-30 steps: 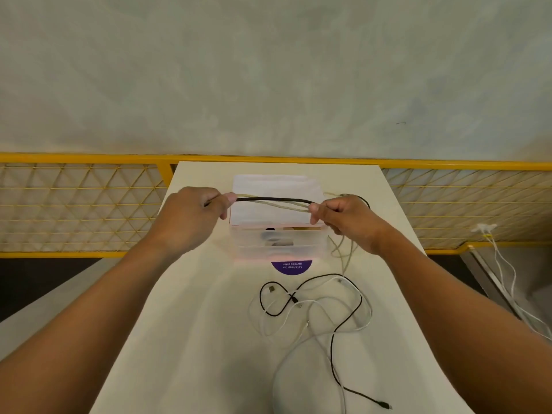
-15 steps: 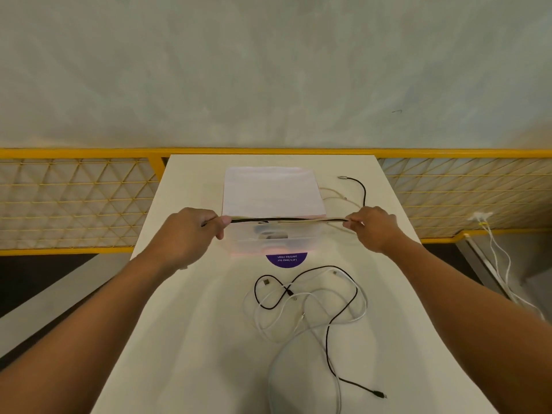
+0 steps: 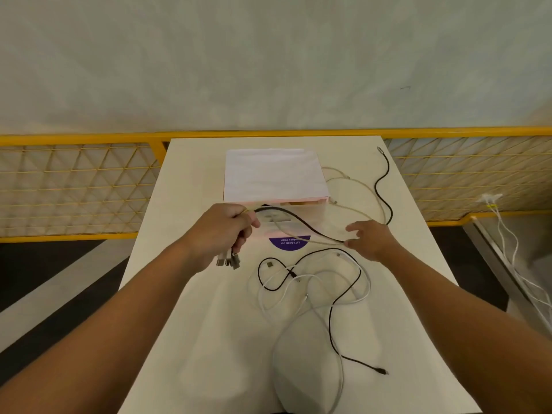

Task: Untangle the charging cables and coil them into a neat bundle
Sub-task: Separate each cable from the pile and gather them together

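Fingers [image 3: 245,231] of the left hand [image 3: 222,228] are curled tight round a bunch of cables, and metal plugs [image 3: 228,260] hang below the fist. The right hand [image 3: 370,239] has its fingers spread and straight and grips nothing. Its thumb tip is at the cables, but contact cannot be told.

A black cable [image 3: 301,224] and a thinner beige cable [image 3: 294,236] run from the left fist to the right hand. They sag, with the long axis roughly left to right, just in front of the box [image 3: 298,210]. Past the right hand the black one snakes along the table's right side, its free end pointing at the far edge.

A loose tangle [image 3: 313,282] of thin black and white cables lies on the table [image 3: 194,324], nearer the person.

A purple sticker [image 3: 289,243] carries upside-down white print: "Let's keep our", and a second line ending "clean".

The box is pinkish and topped by a white sheet [image 3: 274,174]. A yellow railing [image 3: 89,138] stands behind.
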`<action>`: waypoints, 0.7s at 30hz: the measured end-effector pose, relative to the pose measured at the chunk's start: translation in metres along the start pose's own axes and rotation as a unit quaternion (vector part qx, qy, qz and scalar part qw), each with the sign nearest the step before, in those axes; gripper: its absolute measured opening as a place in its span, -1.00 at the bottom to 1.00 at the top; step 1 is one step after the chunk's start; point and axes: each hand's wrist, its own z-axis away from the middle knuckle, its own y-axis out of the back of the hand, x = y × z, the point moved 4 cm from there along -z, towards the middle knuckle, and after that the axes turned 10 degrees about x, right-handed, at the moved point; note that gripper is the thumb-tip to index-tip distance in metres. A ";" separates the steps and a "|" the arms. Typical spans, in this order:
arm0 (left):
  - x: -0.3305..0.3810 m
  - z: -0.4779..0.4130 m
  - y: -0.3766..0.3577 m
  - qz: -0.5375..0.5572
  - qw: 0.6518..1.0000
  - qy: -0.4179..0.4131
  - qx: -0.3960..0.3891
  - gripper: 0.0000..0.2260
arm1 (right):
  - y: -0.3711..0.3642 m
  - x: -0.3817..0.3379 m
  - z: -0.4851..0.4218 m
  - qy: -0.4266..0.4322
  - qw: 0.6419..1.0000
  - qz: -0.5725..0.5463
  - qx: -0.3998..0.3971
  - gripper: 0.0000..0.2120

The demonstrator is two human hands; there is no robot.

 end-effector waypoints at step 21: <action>-0.018 0.005 0.003 0.055 0.998 0.000 0.018 -0.78 | -0.088 -0.114 0.061 0.140 0.990 0.007 -0.021 -0.82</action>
